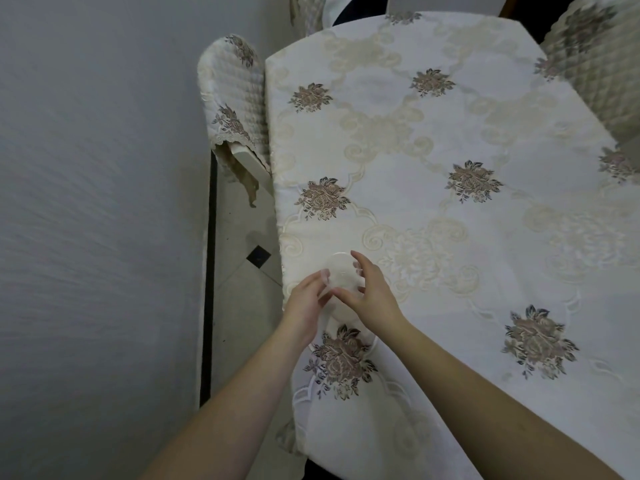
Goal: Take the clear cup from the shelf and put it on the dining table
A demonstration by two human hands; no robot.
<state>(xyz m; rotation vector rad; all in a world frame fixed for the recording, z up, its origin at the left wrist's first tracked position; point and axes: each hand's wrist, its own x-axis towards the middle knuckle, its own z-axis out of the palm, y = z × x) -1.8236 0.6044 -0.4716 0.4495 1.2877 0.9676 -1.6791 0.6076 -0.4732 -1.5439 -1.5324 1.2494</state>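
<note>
The clear cup [341,271] is a see-through plastic tumbler seen from above, near the left edge of the dining table [450,133]. The table wears a cream cloth with brown flower motifs. My left hand [306,303] curls around the cup's left side. My right hand [367,292] wraps its right side, fingers on the rim and wall. Both hands hold the cup just over or on the cloth; whether its base touches the cloth is hidden by my fingers.
A chair with a quilted cream cover [235,95] stands tucked at the table's left side. Another covered chair back [595,64] is at the far right. A grey wall [97,202] runs along the left, with tiled floor [242,271] between it and the table.
</note>
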